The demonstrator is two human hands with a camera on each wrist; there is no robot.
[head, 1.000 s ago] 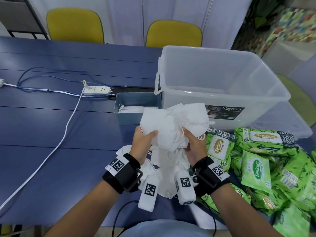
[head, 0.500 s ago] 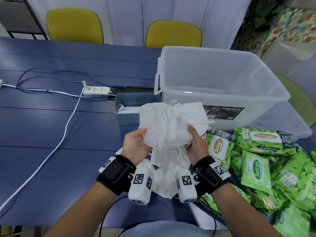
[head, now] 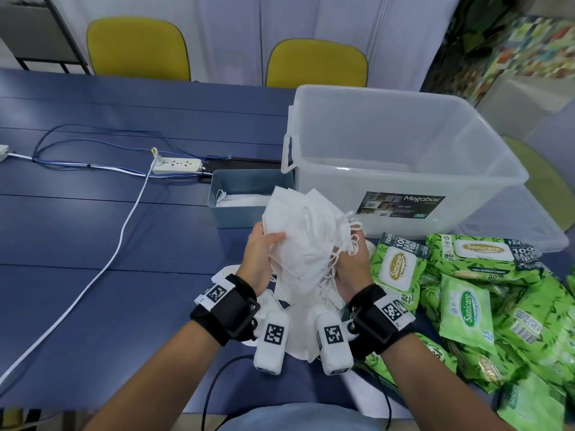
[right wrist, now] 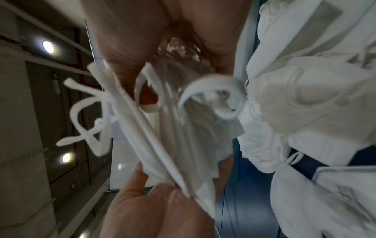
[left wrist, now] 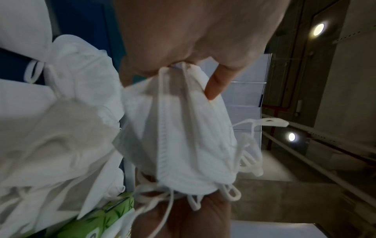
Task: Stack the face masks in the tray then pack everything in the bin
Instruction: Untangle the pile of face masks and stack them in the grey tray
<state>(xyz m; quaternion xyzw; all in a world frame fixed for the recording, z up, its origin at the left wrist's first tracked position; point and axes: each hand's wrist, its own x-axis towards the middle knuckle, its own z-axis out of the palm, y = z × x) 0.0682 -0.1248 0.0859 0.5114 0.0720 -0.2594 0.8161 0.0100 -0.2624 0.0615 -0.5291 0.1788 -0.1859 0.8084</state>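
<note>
The blue tray (head: 236, 185) holds a few white masks; the clear bin (head: 407, 157) just right of it looks empty. Open blue table (head: 93, 237) stretches left, green wipe packs (head: 466, 290) crowd the right. Both hands, left hand (head: 259, 259) and right hand (head: 353, 269), clutch a bundle of masks (head: 306, 237) between them, raised in front of the tray.

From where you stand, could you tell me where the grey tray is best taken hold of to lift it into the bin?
Probably by its two short end walls, one hand each side, coming from above. The grey tray is an open-topped box with upright walls and face masks lying inside. Its right end stands close to the clear bin, so sliding it left first may help.
</note>
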